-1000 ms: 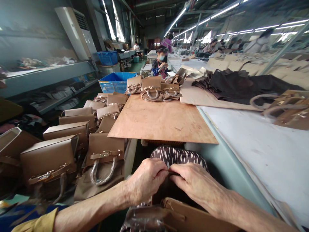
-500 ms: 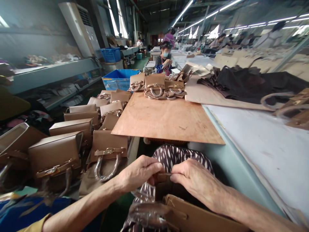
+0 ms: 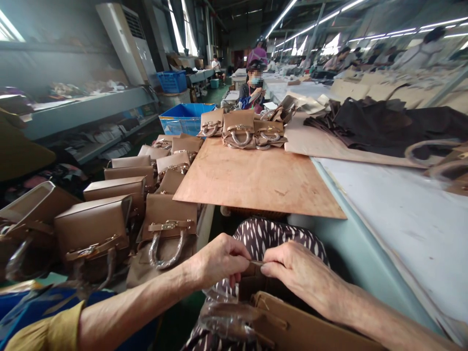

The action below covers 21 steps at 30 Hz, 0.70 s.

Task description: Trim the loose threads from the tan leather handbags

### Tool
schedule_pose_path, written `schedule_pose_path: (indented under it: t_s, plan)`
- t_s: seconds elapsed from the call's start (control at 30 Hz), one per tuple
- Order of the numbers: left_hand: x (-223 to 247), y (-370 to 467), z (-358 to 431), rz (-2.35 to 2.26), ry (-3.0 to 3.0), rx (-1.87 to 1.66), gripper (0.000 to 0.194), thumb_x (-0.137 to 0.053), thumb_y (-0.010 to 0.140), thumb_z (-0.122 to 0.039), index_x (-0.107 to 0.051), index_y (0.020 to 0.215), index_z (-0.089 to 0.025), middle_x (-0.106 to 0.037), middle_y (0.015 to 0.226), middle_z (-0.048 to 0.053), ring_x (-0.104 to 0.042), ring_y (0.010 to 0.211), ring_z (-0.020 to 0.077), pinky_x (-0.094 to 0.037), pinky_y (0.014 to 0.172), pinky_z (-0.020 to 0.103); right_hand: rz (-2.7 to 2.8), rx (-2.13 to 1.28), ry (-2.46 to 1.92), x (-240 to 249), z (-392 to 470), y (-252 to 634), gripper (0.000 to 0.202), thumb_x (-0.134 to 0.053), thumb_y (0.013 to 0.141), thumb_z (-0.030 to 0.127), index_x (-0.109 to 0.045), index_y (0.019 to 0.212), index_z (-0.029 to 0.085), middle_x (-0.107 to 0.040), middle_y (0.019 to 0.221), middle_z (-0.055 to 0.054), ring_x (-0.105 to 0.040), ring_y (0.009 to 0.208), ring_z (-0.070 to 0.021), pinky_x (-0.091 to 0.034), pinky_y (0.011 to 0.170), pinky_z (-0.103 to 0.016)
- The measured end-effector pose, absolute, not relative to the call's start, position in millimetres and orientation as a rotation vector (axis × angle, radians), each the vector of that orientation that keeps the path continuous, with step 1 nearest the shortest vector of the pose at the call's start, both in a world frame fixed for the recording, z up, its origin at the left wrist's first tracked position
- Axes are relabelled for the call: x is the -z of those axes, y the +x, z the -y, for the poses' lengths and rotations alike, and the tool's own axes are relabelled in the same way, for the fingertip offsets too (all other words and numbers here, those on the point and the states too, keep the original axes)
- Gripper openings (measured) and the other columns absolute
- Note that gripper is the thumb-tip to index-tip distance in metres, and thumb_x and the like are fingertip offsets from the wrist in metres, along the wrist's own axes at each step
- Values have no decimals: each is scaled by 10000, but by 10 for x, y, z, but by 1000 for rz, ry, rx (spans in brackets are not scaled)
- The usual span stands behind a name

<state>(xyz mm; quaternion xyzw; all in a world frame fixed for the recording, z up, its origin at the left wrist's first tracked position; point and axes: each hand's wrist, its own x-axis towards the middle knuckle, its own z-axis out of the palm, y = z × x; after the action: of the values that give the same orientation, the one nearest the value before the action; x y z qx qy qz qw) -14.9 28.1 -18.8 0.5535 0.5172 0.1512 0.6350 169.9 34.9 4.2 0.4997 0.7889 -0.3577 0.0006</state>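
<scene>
On my lap, over the patterned cloth (image 3: 272, 234), lies a tan handbag (image 3: 307, 324) with its plastic-wrapped handle (image 3: 226, 317) toward me. My left hand (image 3: 224, 261) is closed in a pinch on a thin brown edge of the bag just beyond its flap. Close on the right, my right hand (image 3: 292, 263) pinches the same thin edge between thumb and fingers. A short stretch of it shows between the two hands. The bag's dark interior and lower body are partly hidden by my hands and forearms.
Rows of finished-looking tan handbags (image 3: 93, 224) stand to the left. A brown board (image 3: 252, 178) lies ahead, with several bags (image 3: 239, 124) at its far end. Dark material (image 3: 395, 122) is piled right of it, beyond a white work surface (image 3: 398, 219). A masked person (image 3: 252, 90) sits farther back.
The whole view has shifted slightly, scenery moving right. Both hands keep their pinch on the bag's edge; my left fingers have changed position a little.
</scene>
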Motion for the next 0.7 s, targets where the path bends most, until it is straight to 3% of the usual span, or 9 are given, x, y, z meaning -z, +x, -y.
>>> schedule_pose_path:
  t_s: [0.23,0.47,0.7]
  plan:
    - [180,-131,-231,-1201,1383,-411,193,-455,679,-180,-631,697,-103,-487,498,-24,-460,467,90,-359,448,173,-2735,1038,1274,-39,-324,1676,332,-382,894,269,-613,666,198,-577,583,38,-533,546,-99,-283,509,-210]
    - [234,-145,-161,-1183,1382,-451,189,-457,740,-217,-610,717,-108,-493,516,-22,-464,455,93,-344,442,180,-2663,924,1421,-44,-310,1632,333,-466,847,183,-613,549,166,-566,491,26,-502,488,-87,-260,486,-208]
    - [143,-158,-144,-1090,1397,-456,126,-542,752,-220,-581,835,-134,-478,616,-42,-448,555,88,-345,507,184,-2800,849,1353,3,-294,1670,308,-455,857,199,-669,636,205,-635,559,29,-548,525,-100,-288,507,-219]
